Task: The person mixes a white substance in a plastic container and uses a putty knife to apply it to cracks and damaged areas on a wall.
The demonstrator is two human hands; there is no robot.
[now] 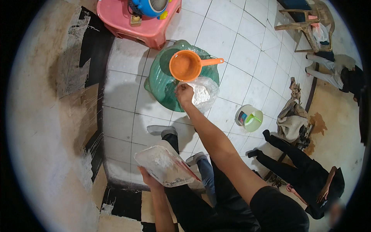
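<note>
My left hand point(147, 177) grips the near edge of a shallow whitish plastic tub point(164, 161), smeared with white residue and showing a red strip along one side. My right hand point(185, 94) is reaching over a green plastic stool point(159, 83), fingers curled closed; whatever they hold is hidden. Touching or just beside that hand is an open clear plastic bag of white powder point(201, 94), resting on the stool. Beyond the bag, an orange dipper point(184, 66) stands on the same stool, its handle toward the right, seemingly with liquid inside.
A pink plastic stool point(143, 27) at the back carries a blue object point(150, 7). On the tiled floor to the right is a pale bucket point(253, 123) with something green inside. A person in black point(309, 170) and another person point(340, 73) are along the right wall, near a cloth heap point(291, 121) and chair point(305, 27).
</note>
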